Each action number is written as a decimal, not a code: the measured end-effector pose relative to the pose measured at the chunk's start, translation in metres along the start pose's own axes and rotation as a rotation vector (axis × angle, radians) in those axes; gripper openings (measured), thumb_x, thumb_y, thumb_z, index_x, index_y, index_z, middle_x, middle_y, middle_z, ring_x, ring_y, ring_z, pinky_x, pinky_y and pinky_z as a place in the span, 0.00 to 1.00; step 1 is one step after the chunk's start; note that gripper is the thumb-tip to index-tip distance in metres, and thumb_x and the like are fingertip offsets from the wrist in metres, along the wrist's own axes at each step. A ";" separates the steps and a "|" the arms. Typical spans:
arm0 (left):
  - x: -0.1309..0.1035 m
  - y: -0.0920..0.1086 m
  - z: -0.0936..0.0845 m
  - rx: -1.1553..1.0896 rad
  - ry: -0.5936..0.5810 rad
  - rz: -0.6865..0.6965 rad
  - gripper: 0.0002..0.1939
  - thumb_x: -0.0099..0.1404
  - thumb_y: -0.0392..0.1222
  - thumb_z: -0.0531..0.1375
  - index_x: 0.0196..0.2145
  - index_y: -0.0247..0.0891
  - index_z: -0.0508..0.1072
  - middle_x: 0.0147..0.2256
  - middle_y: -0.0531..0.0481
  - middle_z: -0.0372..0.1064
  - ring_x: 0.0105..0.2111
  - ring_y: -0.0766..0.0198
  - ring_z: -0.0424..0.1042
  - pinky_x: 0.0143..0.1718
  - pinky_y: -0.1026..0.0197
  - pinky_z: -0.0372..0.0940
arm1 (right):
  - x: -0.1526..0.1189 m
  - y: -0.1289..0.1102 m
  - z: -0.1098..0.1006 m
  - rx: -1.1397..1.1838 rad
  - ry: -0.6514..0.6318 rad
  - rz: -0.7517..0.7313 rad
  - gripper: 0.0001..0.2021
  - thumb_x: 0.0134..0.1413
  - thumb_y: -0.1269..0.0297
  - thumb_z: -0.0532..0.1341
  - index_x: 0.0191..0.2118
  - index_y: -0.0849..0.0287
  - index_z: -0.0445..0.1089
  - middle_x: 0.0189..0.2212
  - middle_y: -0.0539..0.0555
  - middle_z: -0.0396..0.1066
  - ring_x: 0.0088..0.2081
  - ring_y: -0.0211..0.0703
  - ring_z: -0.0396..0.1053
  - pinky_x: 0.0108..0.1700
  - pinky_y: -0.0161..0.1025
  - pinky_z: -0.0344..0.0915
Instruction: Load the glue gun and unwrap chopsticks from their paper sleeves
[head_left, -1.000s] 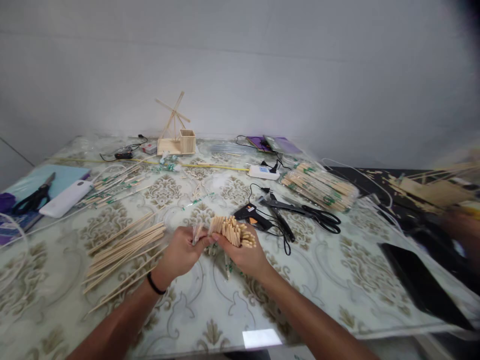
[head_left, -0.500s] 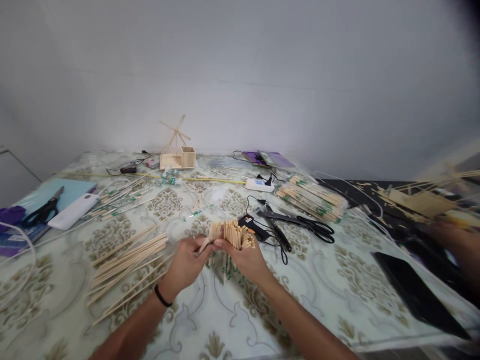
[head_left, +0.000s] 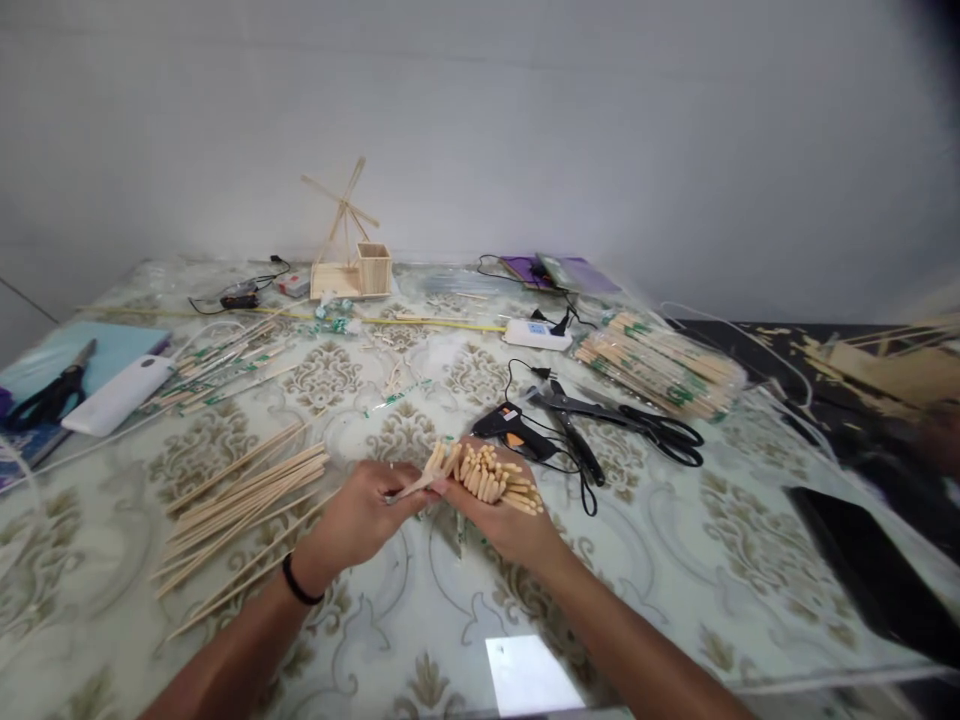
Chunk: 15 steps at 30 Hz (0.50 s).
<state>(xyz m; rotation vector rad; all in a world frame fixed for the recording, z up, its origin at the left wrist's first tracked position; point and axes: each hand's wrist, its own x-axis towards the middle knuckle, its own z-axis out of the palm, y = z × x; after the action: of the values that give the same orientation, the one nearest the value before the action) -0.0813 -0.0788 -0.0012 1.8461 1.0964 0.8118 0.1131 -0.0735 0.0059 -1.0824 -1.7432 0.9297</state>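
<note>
My right hand (head_left: 510, 515) is wrapped round a thick bundle of wooden chopsticks (head_left: 484, 472), their ends pointing up and toward me. Green-printed wrappers show just below the bundle. At its left side, my left hand (head_left: 379, 510) is closed in a pinch on a chopstick pair (head_left: 420, 484) that slants away from the others. The fingertips of both hands nearly meet. Bare chopsticks (head_left: 240, 510) lie in a loose pile left of my left hand. Just beyond my right hand lies a black glue gun (head_left: 514, 430) with its cord.
Black scissors (head_left: 637, 420) and a bagged stack of chopsticks (head_left: 660, 365) lie at right, near a power strip (head_left: 538, 333). A stick-built windmill model (head_left: 349, 270) stands at the back. Wrapped chopsticks (head_left: 217, 365), a white device (head_left: 120, 393) and other scissors (head_left: 56, 385) are left. A dark phone-like slab (head_left: 874, 570) lies right.
The view has shifted, so the table's things sit higher. The bundle in my right hand has tilted further right, its ends now fanned apart. My left hand keeps its pinch.
</note>
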 end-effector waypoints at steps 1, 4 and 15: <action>0.000 0.000 0.000 0.000 -0.012 -0.007 0.23 0.70 0.46 0.59 0.20 0.37 0.61 0.20 0.57 0.58 0.22 0.70 0.55 0.26 0.65 0.52 | 0.002 -0.001 -0.001 0.014 -0.010 0.000 0.12 0.58 0.58 0.67 0.26 0.54 0.70 0.26 0.51 0.74 0.29 0.46 0.71 0.33 0.42 0.70; 0.000 -0.004 0.001 -0.001 -0.042 -0.023 0.22 0.71 0.46 0.59 0.20 0.37 0.62 0.21 0.57 0.59 0.22 0.71 0.56 0.25 0.65 0.51 | 0.006 -0.004 -0.004 0.056 -0.037 0.000 0.12 0.58 0.58 0.66 0.25 0.54 0.70 0.27 0.50 0.72 0.30 0.46 0.71 0.34 0.42 0.70; -0.002 -0.009 0.008 -0.001 -0.060 0.051 0.13 0.71 0.48 0.61 0.34 0.38 0.77 0.32 0.51 0.76 0.31 0.62 0.74 0.35 0.64 0.66 | 0.006 -0.006 -0.009 0.139 -0.043 0.002 0.03 0.56 0.61 0.66 0.32 0.52 0.75 0.32 0.52 0.78 0.34 0.48 0.76 0.37 0.42 0.75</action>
<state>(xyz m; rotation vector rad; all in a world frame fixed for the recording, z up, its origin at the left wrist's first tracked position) -0.0786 -0.0803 -0.0129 1.8925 1.0144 0.7808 0.1178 -0.0683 0.0157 -0.9810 -1.6857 1.0661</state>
